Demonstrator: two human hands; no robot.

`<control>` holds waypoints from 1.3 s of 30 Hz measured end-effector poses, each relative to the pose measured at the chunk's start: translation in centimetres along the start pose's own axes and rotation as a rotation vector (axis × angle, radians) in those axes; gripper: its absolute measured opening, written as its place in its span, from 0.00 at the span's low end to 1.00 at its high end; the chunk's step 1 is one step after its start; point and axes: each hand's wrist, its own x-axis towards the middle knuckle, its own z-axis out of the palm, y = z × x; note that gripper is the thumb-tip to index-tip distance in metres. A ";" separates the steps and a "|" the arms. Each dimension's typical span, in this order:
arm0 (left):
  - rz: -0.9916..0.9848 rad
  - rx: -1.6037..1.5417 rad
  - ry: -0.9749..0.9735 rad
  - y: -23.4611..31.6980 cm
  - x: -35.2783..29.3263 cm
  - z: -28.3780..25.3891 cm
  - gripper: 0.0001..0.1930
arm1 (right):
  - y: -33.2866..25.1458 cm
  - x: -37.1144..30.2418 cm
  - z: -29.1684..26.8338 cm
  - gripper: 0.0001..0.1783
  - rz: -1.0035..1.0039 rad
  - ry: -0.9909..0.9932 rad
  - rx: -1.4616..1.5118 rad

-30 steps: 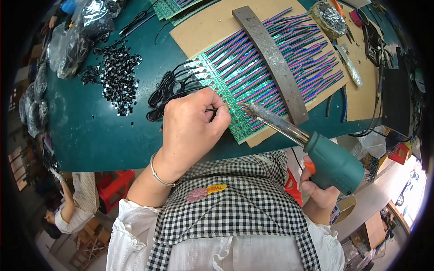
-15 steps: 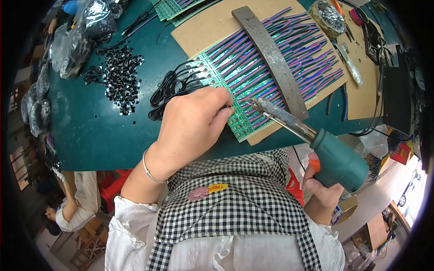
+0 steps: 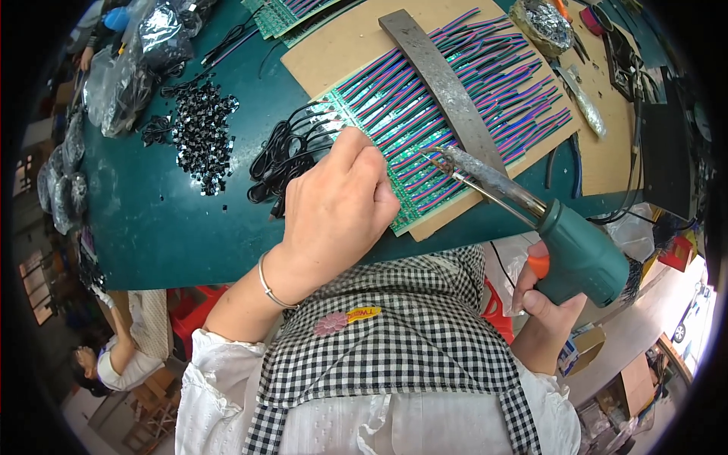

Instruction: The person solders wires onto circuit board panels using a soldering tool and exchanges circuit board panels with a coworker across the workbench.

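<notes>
Item: your left grip (image 3: 337, 193), fingers curled in over the near left part of the circuit board sheet (image 3: 407, 206); whether anything is pinched inside cannot be told, the fingertips being hidden. Bracelet (image 3: 265, 284) at that wrist.

Item: your right grip (image 3: 547, 307), wrapped round the green handle of a soldering gun (image 3: 580, 254), a finger by its orange trigger. The tip points up and left over the wires (image 3: 535, 106); contact cannot be told.

Item: the circuit board sheet, green, lying aslant on cardboard (image 3: 322, 61) on your desk (image 3: 144, 235). Multicoloured wires run from it toward the upper right, with a dark metal bar (image 3: 447, 95) laid across them.

Item: black cables (image 3: 269, 171), looped, just left of the sheet, several reaching its left edge.

Item: a pile of small black pieces (image 3: 203, 140), farther left.

Item: plastic bags (image 3: 114, 95), upper left.

Item: foil-lined bowl (image 3: 544, 29), upper right.

Item: checked apron (image 3: 394, 341), worn by you.
</notes>
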 end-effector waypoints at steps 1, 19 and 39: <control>0.000 0.000 -0.001 -0.1 -0.1 0.2 0.09 | 0.0 0.0 -0.1 0.35 -0.008 -0.007 -0.016; -0.114 -0.286 0.036 -1.1 -0.7 -0.8 0.06 | 0.7 -0.9 -2.0 0.34 -0.004 -0.248 -0.056; -0.257 -0.460 -0.118 -2.0 -0.2 -1.2 0.05 | 0.7 -0.8 -2.0 0.29 -0.013 -0.379 -0.200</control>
